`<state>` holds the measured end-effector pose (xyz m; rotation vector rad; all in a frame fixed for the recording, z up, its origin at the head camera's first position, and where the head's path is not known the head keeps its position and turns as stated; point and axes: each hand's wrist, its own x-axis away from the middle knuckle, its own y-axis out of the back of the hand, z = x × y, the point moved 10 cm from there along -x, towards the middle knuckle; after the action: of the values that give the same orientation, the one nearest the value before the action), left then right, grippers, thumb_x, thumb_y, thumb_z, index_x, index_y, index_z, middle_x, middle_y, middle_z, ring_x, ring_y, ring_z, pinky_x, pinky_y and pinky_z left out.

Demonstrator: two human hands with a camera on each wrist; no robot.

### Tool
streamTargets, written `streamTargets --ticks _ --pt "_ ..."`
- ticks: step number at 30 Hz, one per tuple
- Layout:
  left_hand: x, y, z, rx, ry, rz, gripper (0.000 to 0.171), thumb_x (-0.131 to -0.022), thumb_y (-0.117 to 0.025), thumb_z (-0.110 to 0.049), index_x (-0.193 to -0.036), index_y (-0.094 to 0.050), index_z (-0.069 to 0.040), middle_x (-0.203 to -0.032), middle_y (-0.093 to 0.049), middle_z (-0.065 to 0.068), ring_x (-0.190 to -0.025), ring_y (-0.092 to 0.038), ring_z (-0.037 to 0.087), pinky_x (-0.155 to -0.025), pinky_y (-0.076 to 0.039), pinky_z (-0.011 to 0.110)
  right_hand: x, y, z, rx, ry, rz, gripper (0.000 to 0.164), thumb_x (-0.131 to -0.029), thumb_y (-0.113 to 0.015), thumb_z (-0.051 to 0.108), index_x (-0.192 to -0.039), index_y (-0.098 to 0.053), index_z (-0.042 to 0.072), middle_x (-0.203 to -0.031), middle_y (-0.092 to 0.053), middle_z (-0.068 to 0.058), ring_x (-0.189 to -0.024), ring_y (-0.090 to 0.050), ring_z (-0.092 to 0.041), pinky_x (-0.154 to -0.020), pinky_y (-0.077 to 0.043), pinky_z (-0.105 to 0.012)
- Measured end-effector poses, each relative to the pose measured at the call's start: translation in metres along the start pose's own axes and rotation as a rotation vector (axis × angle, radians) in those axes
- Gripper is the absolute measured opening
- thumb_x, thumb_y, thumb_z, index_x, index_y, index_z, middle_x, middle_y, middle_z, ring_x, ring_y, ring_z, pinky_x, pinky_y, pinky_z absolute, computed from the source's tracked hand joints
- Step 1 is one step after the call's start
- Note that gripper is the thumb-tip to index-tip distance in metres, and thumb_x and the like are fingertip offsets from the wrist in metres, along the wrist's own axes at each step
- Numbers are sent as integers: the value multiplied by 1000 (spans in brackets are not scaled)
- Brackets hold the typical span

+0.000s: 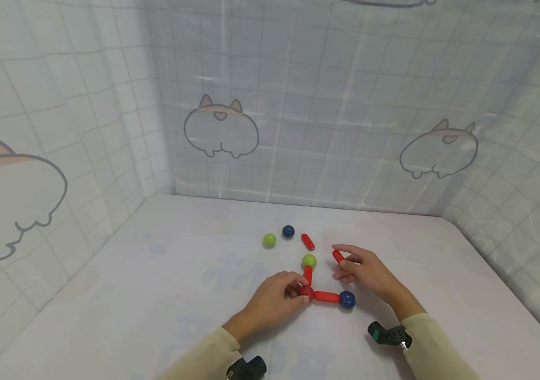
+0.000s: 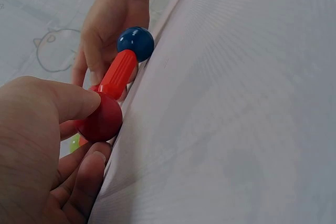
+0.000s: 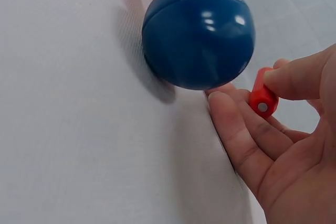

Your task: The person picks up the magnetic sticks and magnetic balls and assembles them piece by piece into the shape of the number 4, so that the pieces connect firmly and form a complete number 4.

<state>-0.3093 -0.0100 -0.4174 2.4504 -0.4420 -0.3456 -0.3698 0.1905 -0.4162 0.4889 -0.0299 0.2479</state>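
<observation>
My left hand (image 1: 274, 300) grips a dark red ball (image 2: 102, 119) between thumb and fingers. From that ball one red rod (image 1: 327, 296) runs right to a blue ball (image 1: 347, 300), and another red rod (image 1: 308, 275) points away to a green ball (image 1: 309, 260). The pieces form an L on the table. Beyond the blue ball, my right hand (image 1: 365, 269) pinches a loose red rod (image 3: 263, 95), whose end shows a small silvery disc. In the right wrist view the blue ball looms large to the left of the fingers.
Past the joined pieces lie a loose green ball (image 1: 269, 240), a dark blue ball (image 1: 288, 231) and a red rod (image 1: 308, 241). White sheeting with a grid print (image 1: 298, 105) walls the white table (image 1: 155, 264) at the back and both sides.
</observation>
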Motion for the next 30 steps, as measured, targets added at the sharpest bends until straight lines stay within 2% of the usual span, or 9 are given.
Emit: streamTargets --ticks 12,21,30 --pt "0 -1 3 -2 21 -1 25 -90 -76 -26 -114 -70 -24 -94 -61 -16 -84 -56 5 -75 -51 25 7 3 -3 -116 -4 -3 47 -104 -52 15 -149 -43 8 -112 -62 -20 -91 -72 -29 -84 -57 -38" --pt "0 -3 -2 18 11 0 23 -89 -76 -24 -112 -70 -24 -93 -62 -15 -84 -56 6 -75 -51 24 12 10 -10 -44 -32 -73 44 -102 -54 19 -144 -48 10 -103 -71 -12 -86 -72 -26 -82 -57 -35" --pt "1 -3 -4 16 23 1 24 -89 -76 -24 -112 -70 -25 -93 -61 -16 -85 -56 6 -75 -51 24 19 13 -13 3 -38 -85 44 -100 -60 24 -140 -52 8 -105 -70 -10 -84 -69 -25 -79 -56 -34"
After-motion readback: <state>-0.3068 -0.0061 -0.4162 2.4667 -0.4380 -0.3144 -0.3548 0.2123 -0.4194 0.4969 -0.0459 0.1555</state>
